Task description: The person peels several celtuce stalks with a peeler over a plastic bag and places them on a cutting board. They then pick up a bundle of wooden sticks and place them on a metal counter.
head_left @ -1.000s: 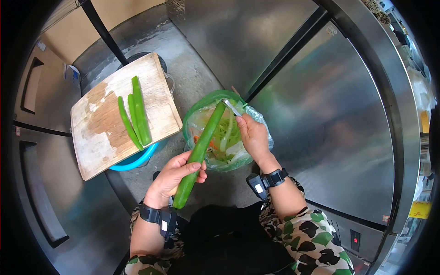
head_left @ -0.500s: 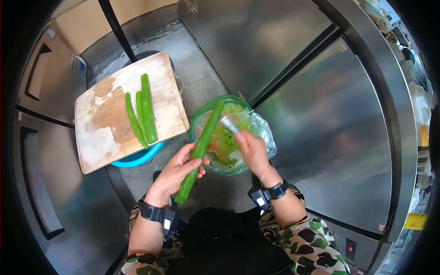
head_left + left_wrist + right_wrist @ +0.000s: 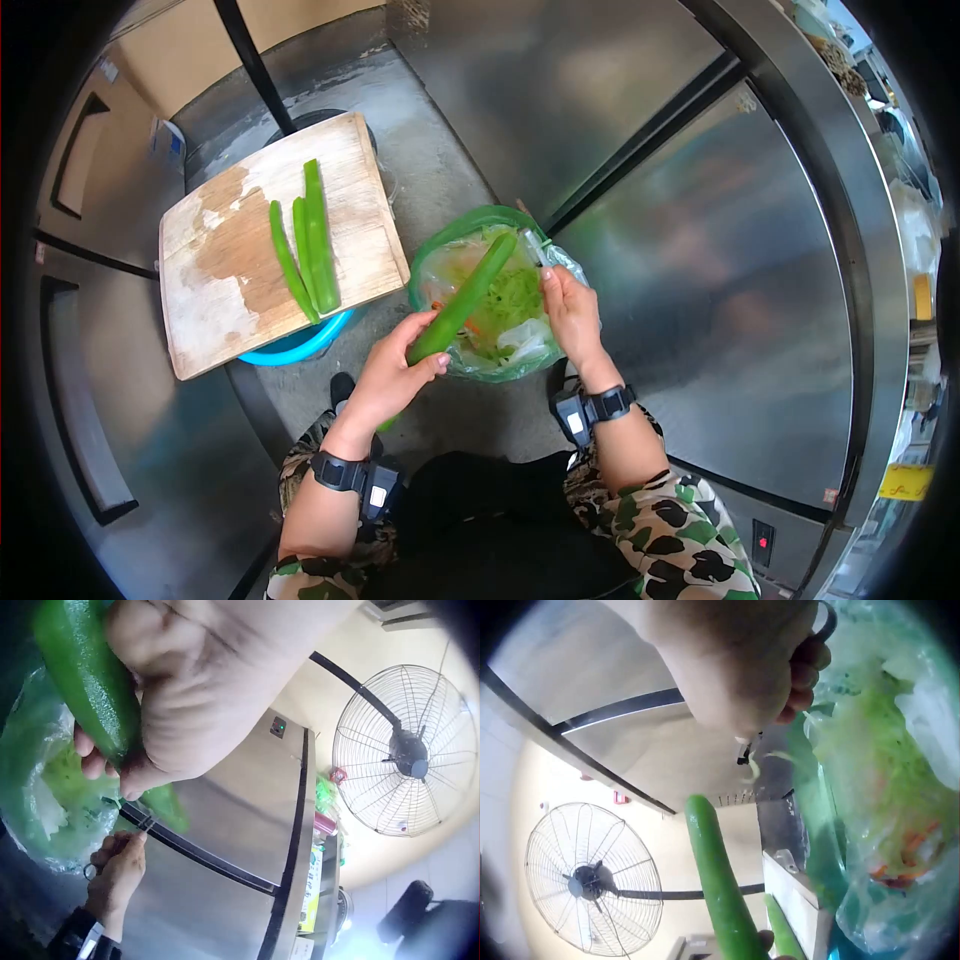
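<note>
My left hand (image 3: 382, 372) grips the lower part of a long green vegetable (image 3: 468, 300), whose far end points up over a bin lined with a green bag (image 3: 432, 252). Light green shavings (image 3: 515, 300) and orange scraps lie in the bag. A metal peeler (image 3: 538, 250) is pinched in my right hand (image 3: 575, 315), just right of the vegetable's far end and apart from it. In the right wrist view thin peel strips (image 3: 753, 766) hang by the peeler. The left wrist view shows the left thumb (image 3: 146, 776) against the vegetable (image 3: 90, 682).
A wooden cutting board (image 3: 215, 290) with several long green pieces (image 3: 318, 240) rests over a blue basin (image 3: 300, 348) at the left. Steel cabinet doors (image 3: 720, 260) stand at the right. A wire fan (image 3: 409, 750) shows in the left wrist view.
The vegetable has tilted further to the right, with its far end nearer the peeler. My right hand has moved slightly right, and the peeler has swung away from the vegetable since the earliest frame.
</note>
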Tool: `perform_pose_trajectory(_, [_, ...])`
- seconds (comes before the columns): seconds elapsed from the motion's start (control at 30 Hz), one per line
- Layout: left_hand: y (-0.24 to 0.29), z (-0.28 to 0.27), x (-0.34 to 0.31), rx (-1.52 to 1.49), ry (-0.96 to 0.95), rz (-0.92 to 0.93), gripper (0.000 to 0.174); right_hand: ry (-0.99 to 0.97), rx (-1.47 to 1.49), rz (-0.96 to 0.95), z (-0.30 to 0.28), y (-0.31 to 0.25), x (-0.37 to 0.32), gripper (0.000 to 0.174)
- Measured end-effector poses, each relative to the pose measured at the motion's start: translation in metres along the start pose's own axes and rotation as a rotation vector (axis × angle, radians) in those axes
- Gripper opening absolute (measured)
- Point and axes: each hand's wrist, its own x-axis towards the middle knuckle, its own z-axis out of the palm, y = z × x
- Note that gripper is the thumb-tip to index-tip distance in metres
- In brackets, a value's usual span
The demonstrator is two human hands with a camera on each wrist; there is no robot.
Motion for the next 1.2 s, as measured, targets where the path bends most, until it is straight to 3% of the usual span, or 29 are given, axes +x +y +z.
perform_pose_trajectory(0.07, [-0.013,-0.003,0.005,0.164,0.071,0.158,0.047,-0.009,0.153,-0.019,0.004,-0.019,-0.009,0.029])
perform_pose_trajectory(0.17, [-0.004,-0.001,0.002,0.326,0.120,0.197,0.045,0.037,0.176,-0.107,0.005,-0.035,-0.017,0.029])
perform_pose_trajectory(0.4, [0.006,0.006,0.000,0.289,0.206,0.122,0.043,0.050,0.280,-0.041,0.001,-0.036,-0.018,0.026])
perform_pose_trajectory(0.53, [0.002,0.005,0.002,0.371,0.269,0.166,0.044,-0.066,-0.063,-0.295,0.005,-0.047,-0.032,0.023])
perform_pose_trajectory(0.63, [0.004,0.006,0.000,0.393,0.248,0.189,0.044,-0.123,-0.086,-0.399,0.015,-0.046,-0.034,0.024])
perform_pose_trajectory(0.67, [0.004,0.007,0.000,0.371,0.225,0.185,0.045,-0.080,-0.124,-0.393,0.015,-0.043,-0.031,0.027])
perform_pose_trajectory(0.77, [0.002,0.003,-0.001,0.566,0.268,0.285,0.046,0.070,-0.214,-0.121,0.014,-0.013,-0.008,0.030])
perform_pose_trajectory(0.87, [0.009,0.001,-0.005,0.653,0.253,0.309,0.050,0.154,0.016,0.013,-0.008,0.002,0.009,0.030])
perform_pose_trajectory(1.0, [0.020,0.005,-0.011,0.726,0.336,0.233,0.050,0.010,0.047,-0.022,-0.007,-0.022,-0.004,0.027])
perform_pose_trajectory(1.1, [0.023,0.005,-0.010,0.782,0.377,0.213,0.049,-0.081,-0.056,-0.254,0.007,-0.039,-0.022,0.027])
perform_pose_trajectory(1.2, [0.026,0.006,-0.009,0.877,0.416,0.243,0.049,-0.131,-0.140,-0.364,0.011,-0.050,-0.029,0.027])
